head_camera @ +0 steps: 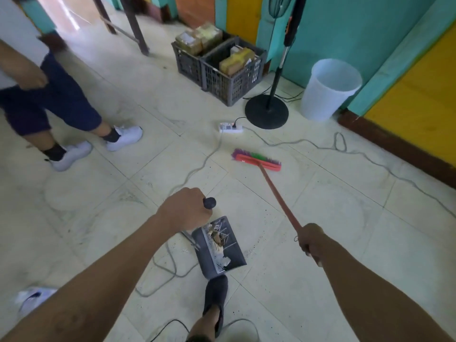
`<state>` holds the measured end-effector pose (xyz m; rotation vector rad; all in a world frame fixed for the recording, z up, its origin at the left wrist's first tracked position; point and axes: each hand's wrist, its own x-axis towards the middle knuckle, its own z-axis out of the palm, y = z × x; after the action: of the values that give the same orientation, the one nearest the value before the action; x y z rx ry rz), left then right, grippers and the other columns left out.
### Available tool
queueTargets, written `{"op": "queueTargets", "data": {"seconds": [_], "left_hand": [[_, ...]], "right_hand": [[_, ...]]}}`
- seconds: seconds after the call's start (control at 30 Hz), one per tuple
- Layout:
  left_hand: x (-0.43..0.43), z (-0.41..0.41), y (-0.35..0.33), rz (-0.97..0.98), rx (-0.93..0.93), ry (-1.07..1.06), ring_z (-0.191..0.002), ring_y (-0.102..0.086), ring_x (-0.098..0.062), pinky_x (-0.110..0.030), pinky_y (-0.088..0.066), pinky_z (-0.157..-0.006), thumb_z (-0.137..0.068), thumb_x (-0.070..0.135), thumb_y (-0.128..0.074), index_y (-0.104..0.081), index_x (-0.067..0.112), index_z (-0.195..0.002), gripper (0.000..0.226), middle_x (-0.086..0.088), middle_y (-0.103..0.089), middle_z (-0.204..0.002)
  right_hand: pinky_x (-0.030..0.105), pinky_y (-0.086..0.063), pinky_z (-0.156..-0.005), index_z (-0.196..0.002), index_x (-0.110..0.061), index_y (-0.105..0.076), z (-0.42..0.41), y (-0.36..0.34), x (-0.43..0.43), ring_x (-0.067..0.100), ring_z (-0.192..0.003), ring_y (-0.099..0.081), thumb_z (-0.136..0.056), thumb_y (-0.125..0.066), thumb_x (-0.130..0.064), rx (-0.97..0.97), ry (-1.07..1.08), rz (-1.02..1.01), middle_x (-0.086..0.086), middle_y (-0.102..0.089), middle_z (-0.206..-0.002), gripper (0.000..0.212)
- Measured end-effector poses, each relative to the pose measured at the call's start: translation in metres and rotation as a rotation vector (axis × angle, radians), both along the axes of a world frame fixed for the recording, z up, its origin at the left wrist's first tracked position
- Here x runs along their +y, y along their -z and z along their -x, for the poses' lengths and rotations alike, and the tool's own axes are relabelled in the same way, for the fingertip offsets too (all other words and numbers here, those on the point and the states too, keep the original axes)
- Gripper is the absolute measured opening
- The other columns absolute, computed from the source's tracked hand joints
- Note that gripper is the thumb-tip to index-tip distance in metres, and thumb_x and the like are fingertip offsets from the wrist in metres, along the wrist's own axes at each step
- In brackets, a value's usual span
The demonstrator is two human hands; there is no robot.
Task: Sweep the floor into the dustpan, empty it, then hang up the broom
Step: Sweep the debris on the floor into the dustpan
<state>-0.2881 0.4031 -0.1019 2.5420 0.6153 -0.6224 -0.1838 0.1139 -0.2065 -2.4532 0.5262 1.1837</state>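
Pale tiled floor [320,243] bounded by teal and yellow walls. Grips with the left hand [183,211] the knob-topped handle of the dustpan [235,250], fingers curled tight round it. Dark pan sits low at mid-floor, just ahead of a dark slipper [216,292], loaded with scraps of litter [218,239]; cannot tell whether resting on the tiles or lifted. Clasps with the right hand [311,240] the red shaft of the broom [276,191], fist closed near its upper end. Bristle head [256,160], purple and green on a red block, down on the tiles further out, near a white power strip [230,127] and its grey cable [197,166]. Toward the far wall: grey crates [222,70], a black fan stand [266,112], a white bin [328,90]. At the left edge, a second person [56,99] in white shoes.
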Motion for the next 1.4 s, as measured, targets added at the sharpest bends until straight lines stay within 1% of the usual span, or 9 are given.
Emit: {"op": "queueTargets", "data": {"seconds": [0.23,0.4,0.57,0.67,0.87,1.03,1.13,1.2,1.4], "left_hand": [[0.071,0.01,0.008,-0.022,0.048,-0.128,-0.043,-0.037,-0.012,-0.021,-0.025,-0.039,-0.084,0.019,-0.05,-0.036,0.012,-0.054,0.033,-0.001,-0.041,-0.05],[0.101,0.017,0.005,-0.022,0.055,-0.204,-0.046,-0.043,-0.016,-0.022,-0.027,-0.043,-0.081,0.021,-0.053,-0.034,0.013,-0.051,0.035,-0.001,-0.042,-0.049],[0.11,0.016,-0.006,-0.085,0.018,-0.233,-0.048,-0.045,-0.015,-0.022,-0.03,-0.045,-0.082,0.02,-0.053,-0.039,0.013,-0.054,0.032,-0.002,-0.047,-0.053],[0.108,0.019,-0.01,-0.114,0.026,-0.238,-0.054,-0.05,-0.018,-0.022,-0.032,-0.046,-0.083,0.021,-0.051,-0.04,0.015,-0.056,0.03,-0.002,-0.051,-0.057],[0.09,0.03,-0.033,-0.178,0.052,-0.219,-0.056,-0.05,-0.019,-0.024,-0.035,-0.052,-0.086,0.023,-0.049,-0.04,0.013,-0.06,0.029,-0.004,-0.051,-0.059],[0.073,0.044,-0.053,-0.222,0.08,-0.243,-0.059,-0.052,-0.02,-0.025,-0.035,-0.051,-0.085,0.022,-0.049,-0.044,0.012,-0.064,0.024,-0.006,-0.054,-0.064],[0.051,0.055,-0.06,-0.239,0.091,-0.253,-0.058,-0.052,-0.019,-0.025,-0.035,-0.051,-0.086,0.022,-0.049,-0.046,0.011,-0.067,0.022,-0.006,-0.055,-0.065],[0.031,0.063,-0.064,-0.273,0.084,-0.232,-0.058,-0.051,-0.02,-0.025,-0.036,-0.052,-0.085,0.023,-0.048,-0.043,0.014,-0.065,0.023,-0.005,-0.053,-0.064],[-0.033,0.072,-0.071,-0.326,0.003,-0.198,-0.06,-0.054,-0.023,-0.026,-0.04,-0.055,-0.084,0.025,-0.047,-0.044,0.012,-0.066,0.023,-0.006,-0.054,-0.067]], "right_hand": [[0.023,-0.028,-0.043,-0.09,0.004,-0.055,-0.034,0.023,0.124,0.018,-0.041,-0.037,-0.088,-0.035,0.003,0.035,0.012,-0.123,0.009,-0.043,-0.053,0.02],[0.019,-0.043,-0.045,-0.117,0.0,-0.062,-0.01,0.031,0.181,0.014,-0.057,-0.049,-0.092,-0.049,-0.006,0.081,-0.258,-0.131,0.009,-0.069,-0.103,0.028],[0.022,-0.046,-0.054,-0.114,0.004,-0.062,0.022,0.01,0.194,0.015,-0.058,-0.055,-0.091,-0.051,0.0,0.111,-0.652,0.053,0.003,-0.054,-0.07,0.026],[0.027,-0.053,-0.064,-0.103,0.004,-0.059,0.037,0.003,0.186,0.021,-0.076,-0.069,-0.092,-0.049,0.001,0.109,-0.707,0.032,0.004,-0.048,-0.059,0.016],[0.026,-0.038,-0.042,-0.127,0.001,-0.047,0.053,-0.011,0.144,0.019,-0.047,-0.045,-0.091,-0.042,0.006,0.205,-0.732,0.137,0.012,-0.048,-0.067,0.037],[0.023,-0.039,-0.036,-0.117,0.0,-0.049,0.061,-0.009,0.083,0.015,-0.042,-0.048,-0.096,-0.045,-0.007,0.112,-0.833,0.189,0.007,-0.051,-0.064,0.023],[0.028,-0.054,-0.066,-0.124,-0.008,-0.052,0.072,0.002,0.034,0.017,-0.079,-0.066,-0.09,-0.05,-0.008,0.023,-0.96,0.225,0.003,-0.064,-0.094,0.033],[0.031,-0.051,-0.085,-0.127,-0.011,-0.05,0.076,0.006,-0.003,0.019,-0.103,-0.063,-0.091,-0.051,-0.013,-0.031,-1.028,0.253,0.002,-0.062,-0.114,0.035],[0.032,-0.049,-0.089,-0.127,-0.018,-0.048,0.057,0.002,-0.092,0.017,-0.108,-0.06,-0.093,-0.051,-0.024,-0.093,-1.036,0.369,-0.002,-0.06,-0.116,0.034]]}}
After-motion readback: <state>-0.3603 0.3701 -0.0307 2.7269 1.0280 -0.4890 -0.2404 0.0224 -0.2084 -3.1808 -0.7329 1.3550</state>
